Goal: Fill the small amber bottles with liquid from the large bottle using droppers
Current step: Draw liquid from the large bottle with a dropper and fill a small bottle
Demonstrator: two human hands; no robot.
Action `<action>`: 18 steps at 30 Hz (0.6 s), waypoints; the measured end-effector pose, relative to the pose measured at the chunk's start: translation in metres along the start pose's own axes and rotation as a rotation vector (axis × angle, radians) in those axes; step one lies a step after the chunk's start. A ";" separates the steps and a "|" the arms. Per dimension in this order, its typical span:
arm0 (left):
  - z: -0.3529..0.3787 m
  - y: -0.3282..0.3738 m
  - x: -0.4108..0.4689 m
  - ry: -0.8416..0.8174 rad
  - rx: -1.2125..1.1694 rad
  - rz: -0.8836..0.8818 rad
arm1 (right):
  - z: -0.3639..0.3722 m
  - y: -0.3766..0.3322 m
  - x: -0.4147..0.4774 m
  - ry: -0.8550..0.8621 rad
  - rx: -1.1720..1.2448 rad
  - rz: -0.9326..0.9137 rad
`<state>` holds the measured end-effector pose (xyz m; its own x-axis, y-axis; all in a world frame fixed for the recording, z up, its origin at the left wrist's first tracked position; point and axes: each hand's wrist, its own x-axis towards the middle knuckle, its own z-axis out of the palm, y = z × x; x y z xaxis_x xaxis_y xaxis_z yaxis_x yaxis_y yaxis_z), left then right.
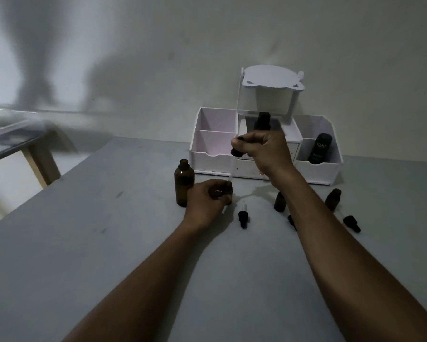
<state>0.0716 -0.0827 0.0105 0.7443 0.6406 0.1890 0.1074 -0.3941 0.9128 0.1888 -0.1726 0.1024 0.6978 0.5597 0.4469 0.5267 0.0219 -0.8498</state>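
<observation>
Near the table's (108, 243) far edge, before the organizer (207, 156), the left hand (207, 201) grips a small amber bottle (226, 191) beside the large bottle (184, 183); the right hand (264, 151) pinches a dropper (235, 152) above.

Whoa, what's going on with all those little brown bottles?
A person is filling them. Their left hand holds a small amber bottle on the grey table. Their right hand pinches a dropper, with its glass tip right at that bottle's mouth. The large amber bottle stands uncapped beside the left hand. A second small bottle and a third small bottle wait to the right, with loose droppers lying nearby.
</observation>
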 end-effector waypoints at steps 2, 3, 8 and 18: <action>0.002 0.000 -0.001 0.004 -0.022 -0.024 | 0.001 0.001 0.000 0.007 -0.005 -0.010; 0.003 0.000 -0.001 0.007 -0.028 -0.030 | 0.001 0.001 0.000 0.009 -0.013 -0.014; 0.005 0.000 0.000 0.018 -0.037 -0.051 | 0.005 0.003 -0.001 0.012 -0.054 -0.036; 0.005 0.001 -0.004 0.028 -0.021 -0.049 | 0.003 0.003 -0.001 -0.045 -0.045 -0.022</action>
<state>0.0723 -0.0887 0.0092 0.7199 0.6770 0.1532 0.1298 -0.3481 0.9284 0.1883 -0.1702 0.0985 0.6637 0.5959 0.4520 0.5639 -0.0017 -0.8259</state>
